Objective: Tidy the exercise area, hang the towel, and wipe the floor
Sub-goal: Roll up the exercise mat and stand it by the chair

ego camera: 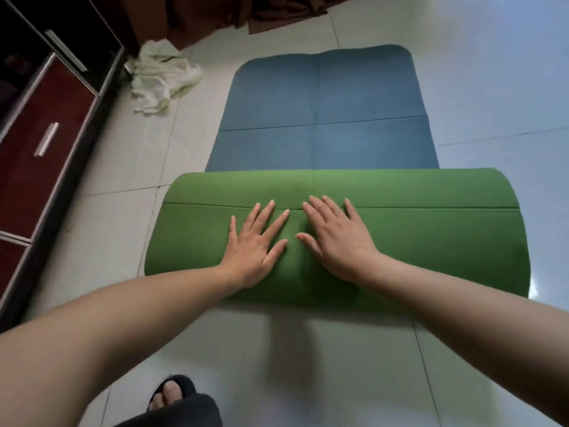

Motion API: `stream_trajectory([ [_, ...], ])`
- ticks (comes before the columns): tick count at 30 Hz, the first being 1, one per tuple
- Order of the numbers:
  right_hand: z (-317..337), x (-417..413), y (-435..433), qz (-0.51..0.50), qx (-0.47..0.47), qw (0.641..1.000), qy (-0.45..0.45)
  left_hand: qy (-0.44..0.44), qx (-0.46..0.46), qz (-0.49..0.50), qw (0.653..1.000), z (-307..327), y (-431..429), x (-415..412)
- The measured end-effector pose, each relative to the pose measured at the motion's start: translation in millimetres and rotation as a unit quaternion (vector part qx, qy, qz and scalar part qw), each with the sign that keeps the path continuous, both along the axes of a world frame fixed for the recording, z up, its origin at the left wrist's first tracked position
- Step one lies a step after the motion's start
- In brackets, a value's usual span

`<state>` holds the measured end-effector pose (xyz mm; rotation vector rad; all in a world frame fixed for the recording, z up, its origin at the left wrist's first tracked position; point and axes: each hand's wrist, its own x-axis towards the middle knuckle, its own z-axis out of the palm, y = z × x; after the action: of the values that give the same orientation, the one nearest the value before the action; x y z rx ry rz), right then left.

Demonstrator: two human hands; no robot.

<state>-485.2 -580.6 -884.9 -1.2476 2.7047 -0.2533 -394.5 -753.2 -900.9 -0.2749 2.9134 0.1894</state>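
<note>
Mat (pixel 400 235) lies on the tiled floor (pixel 492 103), its near end folded over green side up; your left hand (pixel 252 245) and right hand (pixel 335 238) press it, fingers flat and spread. Towel (pixel 160 75) sits crumpled by the cabinet (pixel 46 143).

Pale glossy floor tiles (pixel 492 87), a dark cabinet (pixel 46 140) with red drawers at left, brown curtain (pixel 215 13) beyond.

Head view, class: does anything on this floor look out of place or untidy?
Yes. The pale towel lies crumpled on the floor tiles beside the cabinet, not hung. The mat is only part folded, green side up, under the left hand and right hand.
</note>
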Motion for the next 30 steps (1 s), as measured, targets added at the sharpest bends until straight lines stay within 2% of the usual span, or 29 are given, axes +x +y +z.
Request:
stream_trajectory([
  [6,-17.6,16.0,35.6,-0.032,0.13,0.991,0.021,0.037,0.014,-0.002,0.999,-6.8,-15.2,-72.7],
  [12,-3.1,-1.7,35.5,-0.066,0.186,0.98,0.015,0.021,0.037,-0.081,0.996,13.3,-31.7,-119.2],
  [16,26.0,-33.3,11.4,-0.104,0.171,0.979,0.029,0.067,0.065,-0.166,0.982,33.6,-50.2,-112.7],
  [21,43.0,-70.3,-7.7,-0.183,0.178,0.967,0.006,0.05,0.0,-0.237,0.97,24.2,-57.3,-86.8],
  [25,34.4,-94.8,-16.4,-0.171,0.183,0.968,0.002,0.03,-0.012,-0.231,0.972,19.3,-65.4,-93.9],
  [30,25.0,-131.6,-26.8,-0.157,0.125,0.98,-0.012,-0.012,-0.032,-0.178,0.983,17.1,-74.4,-94.9],
])
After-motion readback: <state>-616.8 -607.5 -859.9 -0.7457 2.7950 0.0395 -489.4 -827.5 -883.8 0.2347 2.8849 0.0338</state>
